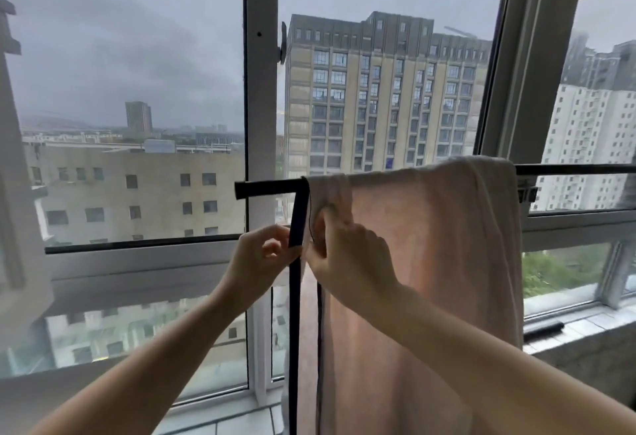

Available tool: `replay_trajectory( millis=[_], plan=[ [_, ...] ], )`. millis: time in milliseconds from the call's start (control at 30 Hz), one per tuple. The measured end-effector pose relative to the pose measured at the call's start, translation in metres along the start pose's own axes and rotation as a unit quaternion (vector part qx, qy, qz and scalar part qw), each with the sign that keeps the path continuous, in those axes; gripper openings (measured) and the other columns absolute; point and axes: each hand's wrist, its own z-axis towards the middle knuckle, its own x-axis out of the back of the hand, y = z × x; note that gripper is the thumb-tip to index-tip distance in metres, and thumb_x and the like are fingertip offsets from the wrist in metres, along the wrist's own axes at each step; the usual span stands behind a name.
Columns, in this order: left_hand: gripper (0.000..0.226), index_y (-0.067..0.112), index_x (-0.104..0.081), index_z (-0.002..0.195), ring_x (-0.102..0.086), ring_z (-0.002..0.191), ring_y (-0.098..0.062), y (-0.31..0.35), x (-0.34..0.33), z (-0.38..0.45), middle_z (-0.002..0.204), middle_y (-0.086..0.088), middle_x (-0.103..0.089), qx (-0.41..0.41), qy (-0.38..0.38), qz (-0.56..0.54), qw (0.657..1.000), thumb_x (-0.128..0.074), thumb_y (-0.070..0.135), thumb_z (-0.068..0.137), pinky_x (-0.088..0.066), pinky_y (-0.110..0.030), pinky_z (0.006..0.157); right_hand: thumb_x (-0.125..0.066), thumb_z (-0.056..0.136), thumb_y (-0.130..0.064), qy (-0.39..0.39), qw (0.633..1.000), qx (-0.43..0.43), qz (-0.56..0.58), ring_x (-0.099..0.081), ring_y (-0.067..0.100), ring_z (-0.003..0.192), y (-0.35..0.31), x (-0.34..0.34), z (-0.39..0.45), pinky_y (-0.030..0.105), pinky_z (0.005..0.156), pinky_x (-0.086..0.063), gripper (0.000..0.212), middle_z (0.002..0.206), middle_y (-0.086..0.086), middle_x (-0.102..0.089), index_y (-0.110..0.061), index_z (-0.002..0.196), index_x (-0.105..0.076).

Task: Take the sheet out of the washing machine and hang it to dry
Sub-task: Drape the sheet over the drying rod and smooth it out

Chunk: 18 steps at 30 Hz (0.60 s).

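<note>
While I look past both forearms toward the window, much of the scene is cut off: the pink sheet (pixel 430 262) runs out of the lower edge of the frame, so I cannot see its bottom hem, and the back half that falls behind the black rail (pixel 265 189) is hidden by the front layer. That rail crosses the middle of the frame left to right and disappears under the cloth before showing again at the right edge. The sheet hangs draped over it, right of centre, its long axis vertical and its fold lying along the rail. A dark band (pixel 296 228) drops from the rail along the sheet's left edge; whether it is a trim or a separate strap I cannot tell. My left hand (pixel 261 255) pinches this band between thumb and curled fingers. My right hand (pixel 347 255) has its fingers curled into the gathered left edge of the sheet, their tips buried in the folds. Tower blocks (pixel 385 90) stand grey and hazy outside.
</note>
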Motion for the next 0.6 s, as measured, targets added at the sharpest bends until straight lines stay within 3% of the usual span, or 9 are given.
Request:
replay_trajectory(
  millis=[100,200,300,400,467,600],
  plan=[
    [0.007,0.008,-0.065,0.083,-0.065,0.068,-0.014,-0.005,-0.005,-0.013,0.077,-0.002,-0.066,0.010,-0.006,0.007,1.000,-0.070,0.003,0.081,-0.056,-0.023,0.069,-0.057,0.088,-0.046,0.009,0.999,-0.014,-0.029,-0.061,0.015,0.062,-0.001,-0.010,-0.012,0.033,0.062,-0.056,0.028,0.078,-0.007,-0.059,-0.022,0.099,-0.048],
    [0.007,0.004,-0.058,0.087,-0.064,0.066,-0.001,-0.007,-0.008,-0.025,0.075,0.001,-0.062,0.035,0.012,0.012,0.999,-0.065,0.005,0.087,-0.050,-0.012,0.064,-0.051,0.086,-0.061,0.020,0.995,-0.040,-0.088,-0.063,0.021,0.070,0.002,-0.023,-0.024,0.036,0.066,-0.055,0.046,0.081,-0.002,-0.064,-0.017,0.102,-0.050],
    [0.013,0.000,-0.053,0.096,-0.067,0.071,-0.005,-0.010,-0.009,-0.033,0.080,-0.005,-0.064,0.065,0.011,-0.025,0.997,-0.063,0.003,0.088,-0.052,-0.015,0.068,-0.043,0.086,-0.069,-0.019,0.989,-0.091,-0.113,-0.061,0.023,0.070,0.004,-0.038,-0.038,0.036,0.068,-0.053,0.057,0.083,0.000,-0.062,-0.015,0.106,-0.048],
    [0.022,0.000,-0.050,0.102,-0.067,0.071,-0.009,-0.016,-0.015,-0.043,0.082,-0.006,-0.064,0.089,-0.001,-0.033,0.995,-0.066,0.003,0.086,-0.056,-0.022,0.072,-0.048,0.091,-0.050,-0.077,0.986,-0.127,-0.078,-0.056,0.019,0.067,0.005,-0.048,-0.050,0.032,0.068,-0.049,0.035,0.076,-0.003,-0.055,-0.017,0.098,-0.047],
    [0.026,0.003,-0.050,0.102,-0.066,0.070,-0.011,-0.021,-0.018,-0.050,0.083,-0.004,-0.063,0.098,-0.006,-0.024,0.995,-0.068,0.002,0.084,-0.057,-0.024,0.070,-0.050,0.091,-0.035,-0.104,0.983,-0.153,-0.016,-0.059,0.021,0.068,0.005,-0.054,-0.056,0.037,0.069,-0.053,0.020,0.078,-0.002,-0.058,-0.017,0.099,-0.053],
    [0.024,0.010,-0.054,0.096,-0.066,0.079,-0.023,-0.036,-0.025,-0.063,0.088,-0.003,-0.062,0.096,-0.021,0.038,0.994,-0.069,-0.002,0.081,-0.059,-0.032,0.071,-0.051,0.088,-0.020,-0.122,0.971,-0.186,0.093,-0.058,0.022,0.066,0.006,-0.060,-0.073,0.034,0.061,-0.052,0.011,0.074,0.000,-0.057,-0.014,0.098,-0.054]
  ],
)
